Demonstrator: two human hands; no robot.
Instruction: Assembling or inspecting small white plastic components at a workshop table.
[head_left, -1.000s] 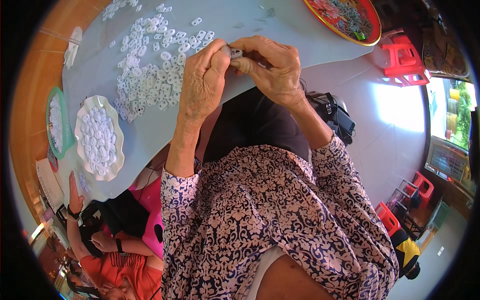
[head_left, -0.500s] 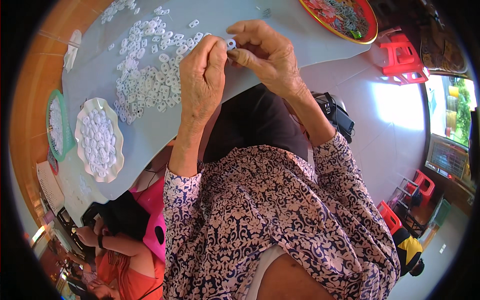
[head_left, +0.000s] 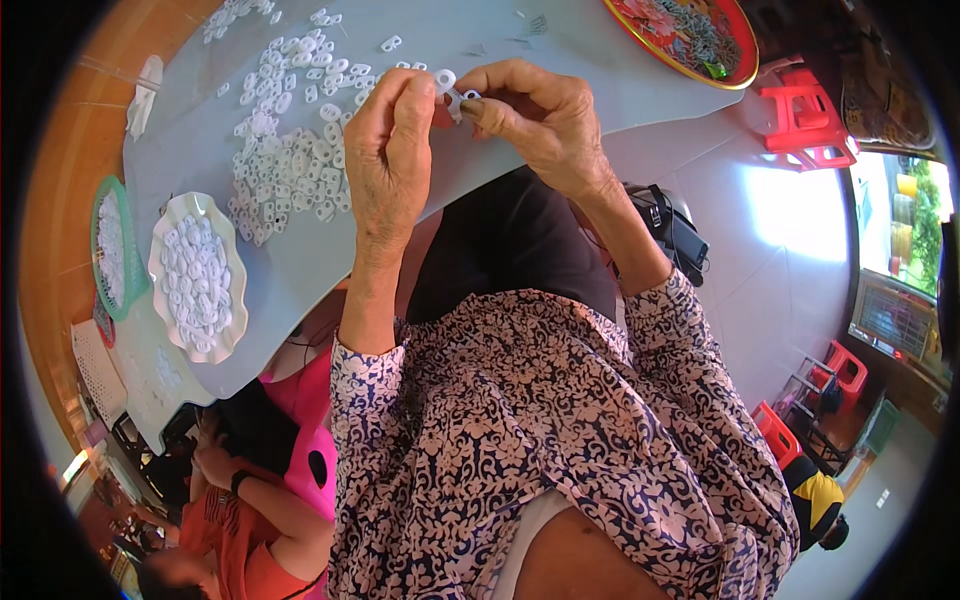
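Note:
Above the table's near edge, my left hand is closed in a pinch on a small white plastic piece with a round hole. Facing it, my right hand pinches between thumb and fingers a second white holed piece. The two pieces are close together; whether they are joined I cannot tell. Left of my hands lies a loose spread of similar white pieces, some oval and some with two holes. My left hand covers part of that spread.
A scalloped white dish full of white pieces stands on the grey table at left, beside a green basket. At the far right is a red tray of small metal parts. Another person sits at lower left; red stools stand right.
My left hand has shifted slightly left and away from my right. Two white pieces now show between my fingertips, where one showed before. The other person's arm has moved.

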